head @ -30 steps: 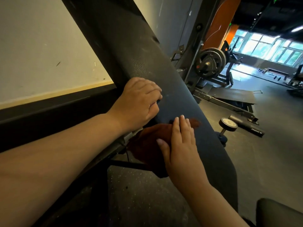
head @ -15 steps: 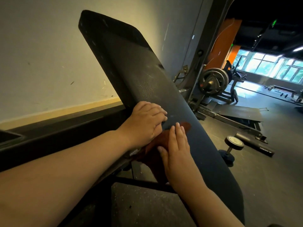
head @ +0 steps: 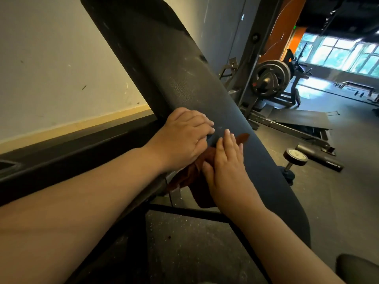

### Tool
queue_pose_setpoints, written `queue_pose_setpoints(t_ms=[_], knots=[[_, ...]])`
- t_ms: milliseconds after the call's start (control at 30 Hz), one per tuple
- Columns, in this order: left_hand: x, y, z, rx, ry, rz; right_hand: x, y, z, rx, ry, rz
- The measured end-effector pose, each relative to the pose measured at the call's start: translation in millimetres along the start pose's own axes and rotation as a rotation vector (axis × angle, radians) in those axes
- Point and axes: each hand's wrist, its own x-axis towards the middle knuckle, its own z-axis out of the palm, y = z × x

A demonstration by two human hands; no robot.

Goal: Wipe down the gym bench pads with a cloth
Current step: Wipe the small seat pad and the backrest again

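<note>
Cloth slid up beneath flat-fingered right grip, touching left grip clasping pad.

cloth partly covered, pad top cropped

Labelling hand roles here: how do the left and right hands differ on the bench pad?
The left hand curls its fingers over the edge of the back pad; the right hand lies flat, fingers straight. The right hand presses the brown cloth; the left hand's fingers rest on bare pad. Both touch the same pad.

Bare left forearm, bare right forearm
</note>
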Motion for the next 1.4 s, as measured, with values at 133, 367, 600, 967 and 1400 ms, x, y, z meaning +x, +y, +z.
queue_pose_setpoints(t_ms=[133,367,600,967,1400], knots=[[-2,-2,2,-0.007,0.044,0.016,-38,20,10,0.013,-0.044,0.189],[-1,-5,-3,-0.068,0.008,-0.008,-13,-8,14,-0.105,0.015,0.188],[8,-27,-18,-0.043,0.107,-0.053,13,-12,-4,0.084,-0.009,-0.045],[12,-24,-11,-0.023,0.093,-0.122,78,0,-12,0.263,0.001,0.048],[21,-25,-25,-0.011,0.005,-0.085,72,8,-19,0.228,-0.017,0.043]])
